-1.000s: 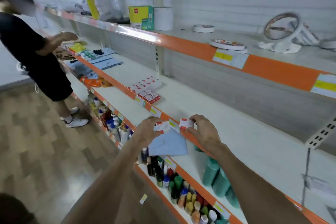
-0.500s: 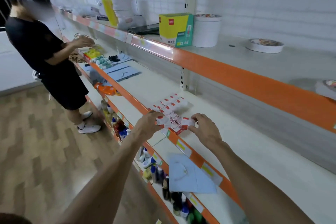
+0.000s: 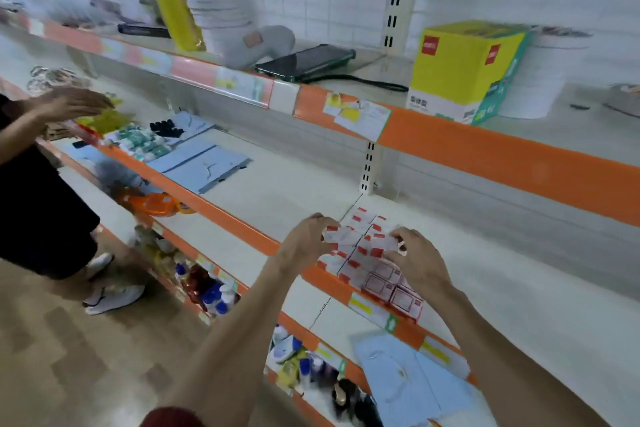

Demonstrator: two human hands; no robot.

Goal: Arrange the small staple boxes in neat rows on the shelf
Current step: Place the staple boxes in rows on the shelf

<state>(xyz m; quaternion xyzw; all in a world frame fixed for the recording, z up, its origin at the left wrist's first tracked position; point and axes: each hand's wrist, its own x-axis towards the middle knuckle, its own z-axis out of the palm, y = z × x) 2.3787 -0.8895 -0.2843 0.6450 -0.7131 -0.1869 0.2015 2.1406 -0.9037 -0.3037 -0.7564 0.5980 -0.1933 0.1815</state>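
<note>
Our left hand (image 3: 304, 243) pinches one staple box (image 3: 341, 235) and our right hand (image 3: 415, 260) pinches a second box (image 3: 386, 244), both just over the grouped boxes (image 3: 363, 270) at the shelf (image 3: 277, 191) front edge. Another person (image 3: 41, 201) stands well left; a yellow carton (image 3: 464, 69) sits overhead.

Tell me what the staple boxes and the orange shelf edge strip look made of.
Staple boxes: likely printed cardboard, matte white with red marks, crisp folded edges. Orange shelf edge strip: probably plastic or painted metal; faint sheen, blur leaves it open.

I have one view only: the wide-angle head camera, looking forward and down onto the middle shelf (image 3: 277, 198) from arm's reach.
</note>
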